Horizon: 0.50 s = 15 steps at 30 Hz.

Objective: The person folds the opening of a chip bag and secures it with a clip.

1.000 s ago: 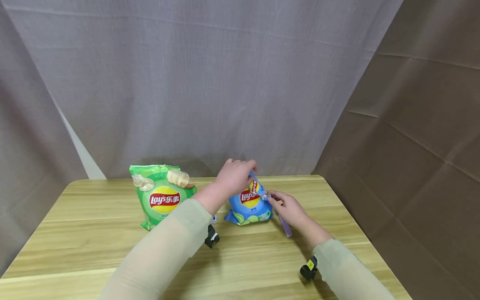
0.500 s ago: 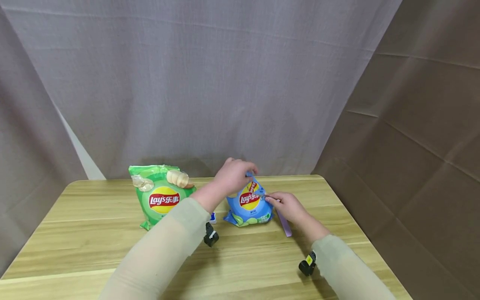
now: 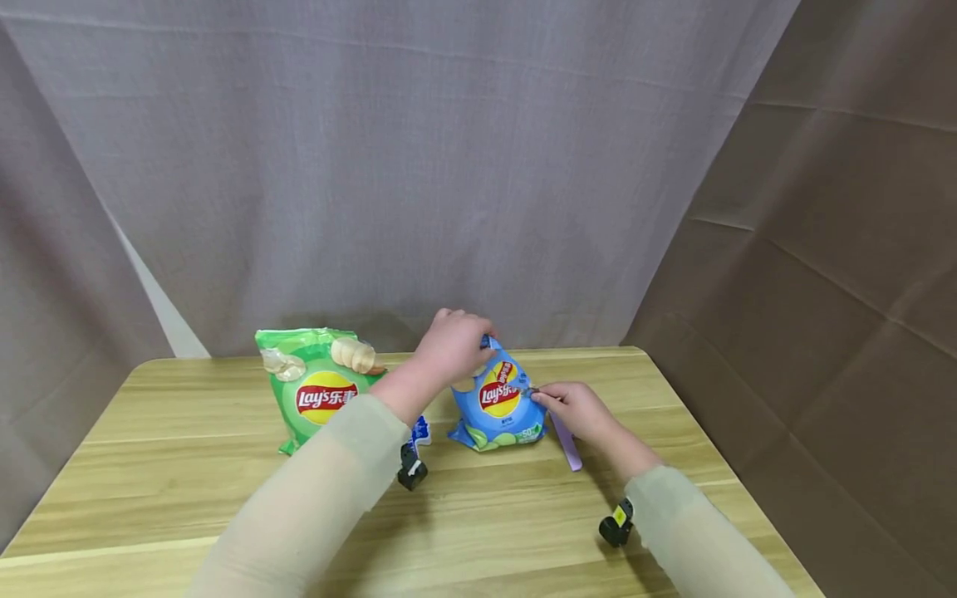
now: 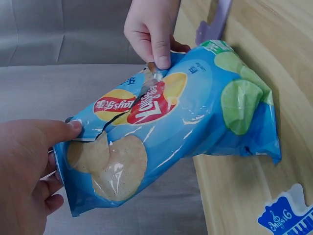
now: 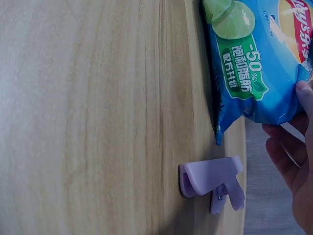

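A blue Lay's chip bag (image 3: 516, 423) stands near the back of the table, its upper part tilted to the left. My left hand (image 3: 452, 347) pinches its top corner, thumb in front and fingers behind, as the left wrist view shows. From the right side my right hand (image 3: 583, 413) pinches the bag's edge between thumb and fingers. In the left wrist view a jagged slit runs across the logo on the bag (image 4: 176, 122), from near the right thumb towards the left hand. A purple bag clip (image 5: 210, 176) lies on the table beside the bag, below my right hand.
A green Lay's chip bag (image 3: 299, 365) stands on the left of the wooden table (image 3: 508, 531), partly behind my left arm. Between the bags lies a blue and white clip marked "Music" with piano keys (image 4: 288, 215). A grey curtain (image 3: 478, 166) hangs behind.
My left hand has shifted a little to the left with the bag's top corner. The right hand still grips the bag's right edge, nearly in place. More of the blue and white clip shows.
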Motion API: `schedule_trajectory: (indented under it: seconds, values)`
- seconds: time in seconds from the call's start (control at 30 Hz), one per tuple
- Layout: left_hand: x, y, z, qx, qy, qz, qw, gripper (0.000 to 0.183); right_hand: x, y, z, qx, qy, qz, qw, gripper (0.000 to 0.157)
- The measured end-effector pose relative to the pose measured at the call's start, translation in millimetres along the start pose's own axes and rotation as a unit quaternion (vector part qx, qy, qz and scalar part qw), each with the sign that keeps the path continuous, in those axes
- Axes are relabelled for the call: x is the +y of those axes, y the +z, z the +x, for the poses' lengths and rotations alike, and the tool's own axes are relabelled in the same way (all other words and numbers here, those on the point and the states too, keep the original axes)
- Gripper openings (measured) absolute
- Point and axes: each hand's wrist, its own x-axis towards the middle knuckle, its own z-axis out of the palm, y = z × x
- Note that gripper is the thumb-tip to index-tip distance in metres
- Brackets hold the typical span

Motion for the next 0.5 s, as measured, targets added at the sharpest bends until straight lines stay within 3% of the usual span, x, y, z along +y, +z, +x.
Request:
schedule_trajectory:
  seconds: [0.13,0.3,0.5]
  values:
    - [1.5,-0.2,-2.0,-0.009,-0.016,-0.016,0.9997,0.02,0.1,-0.5,0.3,-0.004,0.002,0.002,1.0,0.021]
    - [6.4,0.3,-4.3,-0.021,-0.036,-0.088,0.9953,0.005,0.1,-0.9,-0.3,-0.012,0.016,0.004,1.0,0.02]
    - [8.6,0.3,-4.2,-0.035,-0.058,-0.145,0.987,0.012,-1.1,-3.0,-0.8,-0.016,0.021,0.007,1.0,0.02]
